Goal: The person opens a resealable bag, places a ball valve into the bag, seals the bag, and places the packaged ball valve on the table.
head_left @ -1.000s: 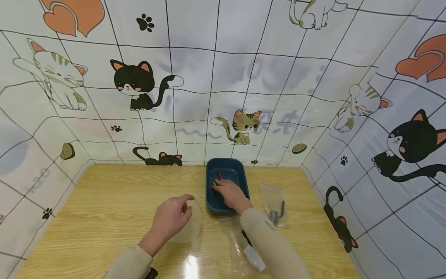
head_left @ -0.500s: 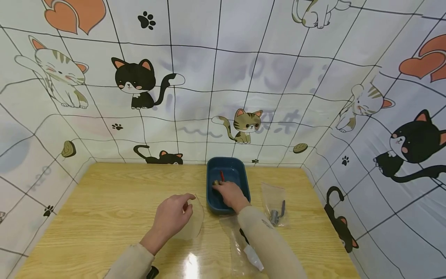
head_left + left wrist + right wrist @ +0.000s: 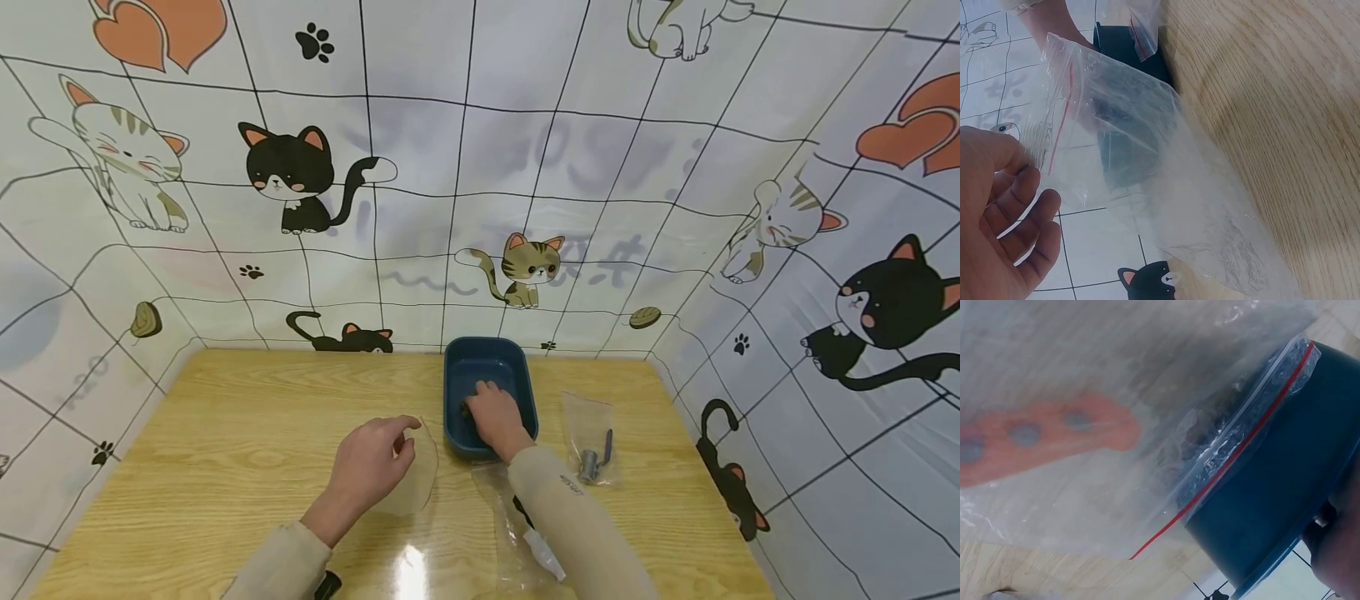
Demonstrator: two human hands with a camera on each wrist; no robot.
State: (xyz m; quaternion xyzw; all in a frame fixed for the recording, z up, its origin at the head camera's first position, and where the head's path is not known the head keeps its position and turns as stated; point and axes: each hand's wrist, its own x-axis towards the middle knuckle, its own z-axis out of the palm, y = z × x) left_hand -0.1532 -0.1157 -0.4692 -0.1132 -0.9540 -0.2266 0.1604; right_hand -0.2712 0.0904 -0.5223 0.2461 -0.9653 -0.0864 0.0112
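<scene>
My left hand (image 3: 371,467) pinches the mouth edge of a clear zip bag (image 3: 1147,150) between thumb and forefinger. The bag hangs limp over the wooden table, its red seal line showing in the left wrist view. My right hand (image 3: 498,417) reaches down into a dark blue plastic bin (image 3: 487,357), fingers curled over a small dark metal piece (image 3: 467,409). That piece looks like a brass valve with a red handle; most of it is hidden under the hand. In the right wrist view the blue bin wall (image 3: 1272,481) rises beside the hand.
Right of the bin lies a clear zip bag (image 3: 588,412) holding a grey valve (image 3: 589,465) with a lever. Under my right forearm, another zip bag (image 3: 498,517) holds a tool with an orange handle (image 3: 1054,434) and something white (image 3: 545,554). Cat-print sheeting (image 3: 420,233) encloses the table (image 3: 247,433).
My right hand shifts slightly inside the bin. The red handle and brass end, visible half a second ago, are now covered by the fingers. My left hand stays still.
</scene>
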